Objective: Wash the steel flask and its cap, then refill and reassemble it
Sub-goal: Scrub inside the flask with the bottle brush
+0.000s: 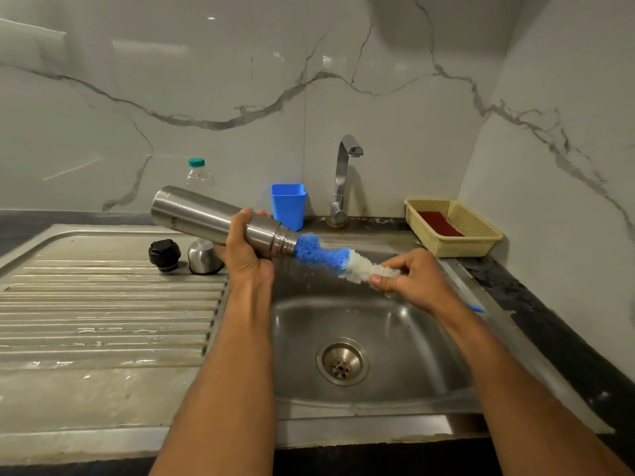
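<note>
My left hand [244,250] grips the steel flask [199,216] around its body, holding it nearly level over the sink's left edge with the open mouth pointing right. A blue and white bottle brush [338,259] sticks out of the mouth, its blue tip inside the neck. My right hand [410,278] grips the brush at the white bristles near the handle; a bit of blue handle shows behind my wrist. The black stopper [165,254] and the steel cup cap [204,257] stand on the drainboard just left of my left hand.
The steel sink basin [395,324] lies below both hands, drain in the middle. The tap [343,176] stands behind, no water running. A blue plastic cup [288,205], a clear bottle with a green cap [197,173], and a yellow basket [481,240] with a red scrub pad line the back.
</note>
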